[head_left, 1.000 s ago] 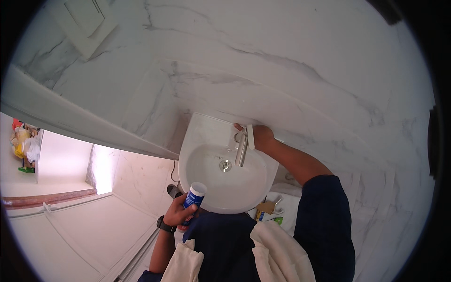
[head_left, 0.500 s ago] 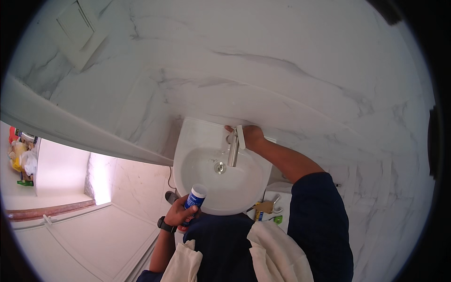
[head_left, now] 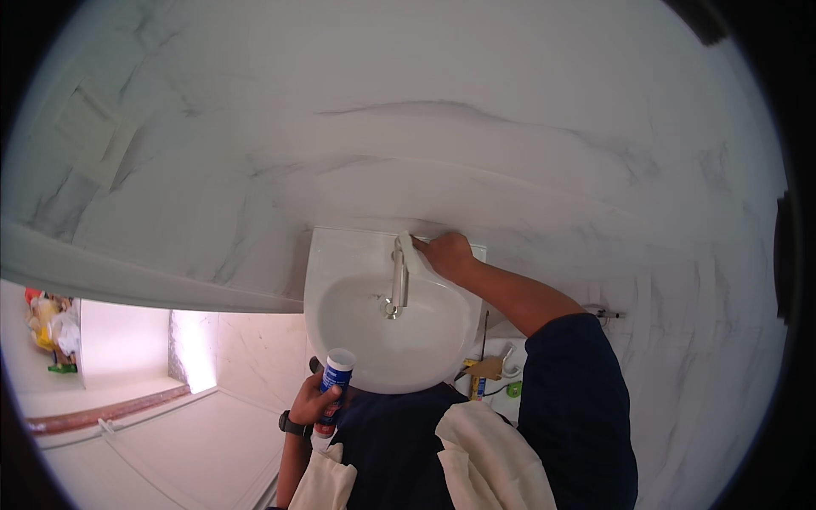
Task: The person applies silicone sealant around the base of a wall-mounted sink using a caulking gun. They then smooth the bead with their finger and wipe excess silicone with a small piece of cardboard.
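My left hand [head_left: 313, 401] is wrapped round a blue sealant cartridge [head_left: 335, 380] with a white upper end, held upright at the near left of the white washbasin [head_left: 340, 340]. At the basin's back edge, where it meets the wall, my right hand [head_left: 448, 253] reaches just behind the faucet [head_left: 400, 272]. One finger points left along that seam. The other fingers are curled under and partly hidden; nothing shows in them. The chrome faucet stands over the drain [head_left: 390, 311].
White marbled wall panels [head_left: 476, 161] rise behind the basin. To the right below it, a white surface holds a piece of cardboard [head_left: 486, 367], a green item [head_left: 513, 389] and other small things. A white door [head_left: 178, 442] lies at lower left, with bags [head_left: 53, 327] beyond it.
My right hand's finger has drawn back to the right along the rear seam, no longer showing left of the faucet. The view has shifted, and the cartridge sits slightly lower in my left hand.
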Action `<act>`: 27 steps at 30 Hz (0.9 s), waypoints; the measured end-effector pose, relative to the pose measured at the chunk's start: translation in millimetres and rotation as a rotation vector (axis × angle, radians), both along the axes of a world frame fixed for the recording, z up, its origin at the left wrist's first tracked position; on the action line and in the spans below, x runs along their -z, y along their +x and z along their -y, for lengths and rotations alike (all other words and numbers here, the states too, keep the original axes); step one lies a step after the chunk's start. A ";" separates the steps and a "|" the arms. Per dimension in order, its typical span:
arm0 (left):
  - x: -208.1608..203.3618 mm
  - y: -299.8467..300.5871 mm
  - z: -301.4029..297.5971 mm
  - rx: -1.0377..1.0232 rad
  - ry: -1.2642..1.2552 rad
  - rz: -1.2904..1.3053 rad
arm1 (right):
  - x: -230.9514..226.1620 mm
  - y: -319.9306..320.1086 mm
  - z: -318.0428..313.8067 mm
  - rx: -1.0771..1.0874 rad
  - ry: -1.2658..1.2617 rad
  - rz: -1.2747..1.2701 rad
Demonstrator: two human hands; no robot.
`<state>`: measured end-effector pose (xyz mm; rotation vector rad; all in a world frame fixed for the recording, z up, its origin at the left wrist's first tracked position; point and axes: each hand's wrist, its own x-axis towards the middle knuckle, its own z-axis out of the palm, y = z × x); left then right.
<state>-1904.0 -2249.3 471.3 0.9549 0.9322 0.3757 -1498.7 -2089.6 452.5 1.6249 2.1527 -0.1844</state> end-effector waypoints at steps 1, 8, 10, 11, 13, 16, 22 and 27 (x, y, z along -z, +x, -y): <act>-1.2 0.2 -1.8 0.003 0.006 0.009 | -3.2 1.8 2.2 0.017 -0.044 0.002; -32.9 11.1 -17.6 0.031 0.018 0.003 | -30.1 17.5 16.3 0.048 -0.032 -0.008; -39.7 15.7 -21.6 0.043 0.023 0.022 | -31.6 23.4 20.4 0.062 -0.028 -0.015; -42.3 18.1 -23.1 0.043 0.026 0.040 | -31.9 25.8 22.3 0.063 -0.024 -0.008; -46.0 22.0 -26.3 0.052 0.027 0.053 | -32.4 30.1 26.1 0.064 -0.018 0.006; -50.1 26.4 -30.0 0.075 0.018 0.052 | -36.6 37.2 32.2 0.090 -0.030 -0.007; -54.3 33.4 -36.4 0.107 -0.003 0.053 | -52.5 49.6 41.3 0.149 -0.106 -0.023; -56.5 34.0 -38.0 0.095 -0.019 0.061 | -58.3 59.5 50.2 0.165 -0.143 0.024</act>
